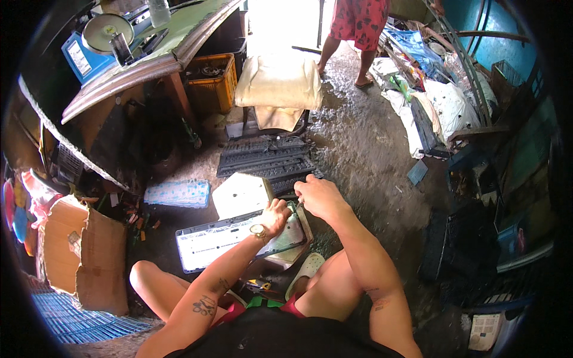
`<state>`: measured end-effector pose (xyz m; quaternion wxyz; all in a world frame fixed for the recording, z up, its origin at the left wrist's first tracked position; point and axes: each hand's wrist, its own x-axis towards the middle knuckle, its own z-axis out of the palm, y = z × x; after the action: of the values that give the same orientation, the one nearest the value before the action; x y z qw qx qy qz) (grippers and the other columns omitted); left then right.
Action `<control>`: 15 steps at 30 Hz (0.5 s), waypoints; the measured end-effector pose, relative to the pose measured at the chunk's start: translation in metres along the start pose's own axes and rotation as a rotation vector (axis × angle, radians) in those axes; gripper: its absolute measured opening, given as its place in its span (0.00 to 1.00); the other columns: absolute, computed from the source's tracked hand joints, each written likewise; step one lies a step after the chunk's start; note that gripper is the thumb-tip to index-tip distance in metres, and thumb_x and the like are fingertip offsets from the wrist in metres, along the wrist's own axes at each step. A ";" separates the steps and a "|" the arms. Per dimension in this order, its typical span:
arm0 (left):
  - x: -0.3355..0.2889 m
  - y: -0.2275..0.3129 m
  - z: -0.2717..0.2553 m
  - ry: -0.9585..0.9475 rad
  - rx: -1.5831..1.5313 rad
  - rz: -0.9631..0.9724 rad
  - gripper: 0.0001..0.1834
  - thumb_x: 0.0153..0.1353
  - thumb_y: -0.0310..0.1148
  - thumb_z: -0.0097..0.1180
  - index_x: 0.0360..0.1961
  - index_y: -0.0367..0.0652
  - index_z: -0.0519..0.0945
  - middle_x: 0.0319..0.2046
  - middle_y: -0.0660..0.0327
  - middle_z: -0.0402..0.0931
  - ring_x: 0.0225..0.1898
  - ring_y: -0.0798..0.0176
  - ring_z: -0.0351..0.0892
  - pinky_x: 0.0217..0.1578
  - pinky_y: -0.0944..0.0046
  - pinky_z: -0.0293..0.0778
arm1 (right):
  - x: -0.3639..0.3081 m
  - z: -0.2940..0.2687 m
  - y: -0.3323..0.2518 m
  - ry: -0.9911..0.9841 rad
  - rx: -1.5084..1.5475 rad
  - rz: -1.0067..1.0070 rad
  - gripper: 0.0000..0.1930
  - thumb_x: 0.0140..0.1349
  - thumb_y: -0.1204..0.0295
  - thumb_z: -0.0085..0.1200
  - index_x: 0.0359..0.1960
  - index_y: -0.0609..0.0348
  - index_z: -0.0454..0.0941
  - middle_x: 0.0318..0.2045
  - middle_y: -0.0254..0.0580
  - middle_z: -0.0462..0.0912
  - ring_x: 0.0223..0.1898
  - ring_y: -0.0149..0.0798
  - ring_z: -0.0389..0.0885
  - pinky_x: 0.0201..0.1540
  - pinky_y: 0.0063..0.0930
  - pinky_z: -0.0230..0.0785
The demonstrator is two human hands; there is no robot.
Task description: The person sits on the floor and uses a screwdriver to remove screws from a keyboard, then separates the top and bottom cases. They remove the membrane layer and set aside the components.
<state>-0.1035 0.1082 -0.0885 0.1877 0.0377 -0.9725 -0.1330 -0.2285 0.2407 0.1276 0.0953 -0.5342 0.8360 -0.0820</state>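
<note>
Down at the near edge, a black shirt (256, 334) filled the bottom of the view, with a pale clog (308, 273) just ahead of it. And there was the long, dark-rimmed white panel (206, 246), lying aslant across a pale angular stand (237, 194), right between the knees! The left hand (276, 217), watch (257, 230) at the wrist, lay on its far side, fingers bent and close together; whether they gripped the rim could not be told. Over at the right end, the right hand (316, 196) had its fingers curled tightly in, anything pinched there too small to make out. Off to the left, a torn cardboard box (101, 262); beyond the stand, dark ridged slabs (268, 156), then a cream-cushioned chair (279, 83), and farthest, a person in red patterned shorts (361, 24)!
</note>
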 end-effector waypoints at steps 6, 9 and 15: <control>0.003 -0.004 0.015 0.132 -0.042 -0.098 0.04 0.64 0.32 0.57 0.37 0.46 0.79 0.37 0.57 0.75 0.44 0.51 0.75 0.46 0.50 0.71 | -0.018 -0.032 0.031 0.205 0.150 0.129 0.07 0.64 0.74 0.57 0.42 0.51 0.83 0.41 0.45 0.83 0.44 0.52 0.84 0.47 0.47 0.76; 0.009 -0.023 0.003 0.352 -0.053 -0.096 0.07 0.69 0.32 0.54 0.45 0.44 0.79 0.39 0.55 0.78 0.41 0.48 0.79 0.41 0.53 0.74 | -0.024 -0.031 0.054 0.331 0.186 0.134 0.08 0.65 0.77 0.56 0.43 0.55 0.83 0.41 0.48 0.85 0.43 0.52 0.84 0.47 0.45 0.76; -0.027 -0.130 -0.120 0.248 -0.429 -0.607 0.14 0.71 0.37 0.54 0.43 0.37 0.84 0.25 0.52 0.81 0.30 0.48 0.84 0.34 0.52 0.76 | -0.027 -0.029 0.069 0.239 0.354 0.042 0.09 0.64 0.79 0.60 0.45 0.58 0.82 0.41 0.49 0.84 0.44 0.53 0.84 0.47 0.40 0.74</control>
<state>-0.0304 -0.0430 -0.0268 0.2595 0.2992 -0.8371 -0.3774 -0.2846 0.2950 0.1410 0.0894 -0.4782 0.8248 -0.2882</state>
